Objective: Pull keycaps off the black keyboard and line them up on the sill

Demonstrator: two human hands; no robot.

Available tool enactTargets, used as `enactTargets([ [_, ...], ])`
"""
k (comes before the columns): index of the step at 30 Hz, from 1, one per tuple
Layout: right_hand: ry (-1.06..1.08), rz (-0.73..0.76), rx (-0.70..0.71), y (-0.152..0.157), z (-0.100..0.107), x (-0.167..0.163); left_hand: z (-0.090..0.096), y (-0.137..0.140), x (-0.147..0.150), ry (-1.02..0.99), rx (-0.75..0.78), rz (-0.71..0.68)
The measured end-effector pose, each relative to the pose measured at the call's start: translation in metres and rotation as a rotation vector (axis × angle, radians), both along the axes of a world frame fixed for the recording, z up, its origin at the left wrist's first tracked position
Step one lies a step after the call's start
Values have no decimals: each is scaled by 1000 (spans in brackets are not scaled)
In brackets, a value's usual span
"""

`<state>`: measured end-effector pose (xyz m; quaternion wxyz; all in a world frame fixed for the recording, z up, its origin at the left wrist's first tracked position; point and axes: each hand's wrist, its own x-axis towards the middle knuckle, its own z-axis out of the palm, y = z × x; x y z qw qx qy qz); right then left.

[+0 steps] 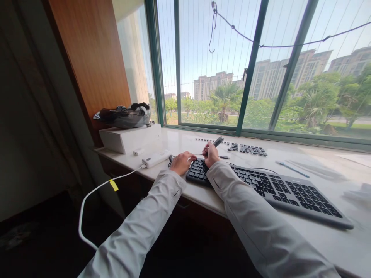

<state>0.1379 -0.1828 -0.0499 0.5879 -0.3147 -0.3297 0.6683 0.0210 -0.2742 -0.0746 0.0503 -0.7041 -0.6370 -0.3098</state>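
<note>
A black keyboard (301, 195) lies slantwise on the white sill; dark key positions without caps show over much of its right part, while keys at the left end look capped. My left hand (181, 163) is at its upper left corner, fingers bent and closed against the edge. Closed in a fist, my right hand (211, 154) holds a brush (218, 141) with dark bristles pointing up and right, just above the keyboard's left part. Its handle is hidden in my fingers. Behind the keyboard, loose keycaps (252, 150) lie in rows.
Left of my hands are a white power bank (156, 158) with a white cable (98, 188), and a small white block (138, 152). A white box (127, 139) carries a dark plastic-wrapped bundle (124, 116). A blue pen-like stick (293, 170) lies right; the window frame (290, 136) borders the sill.
</note>
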Motion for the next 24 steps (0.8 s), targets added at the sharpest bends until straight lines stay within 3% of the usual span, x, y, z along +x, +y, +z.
enactTargets([
  [10, -15, -68, 19, -10, 4, -5, -1, 2, 0, 35, 32, -19],
  [24, -110, 54, 66, -10, 5, -8, -1, 5, 1, 73, 18, -25],
])
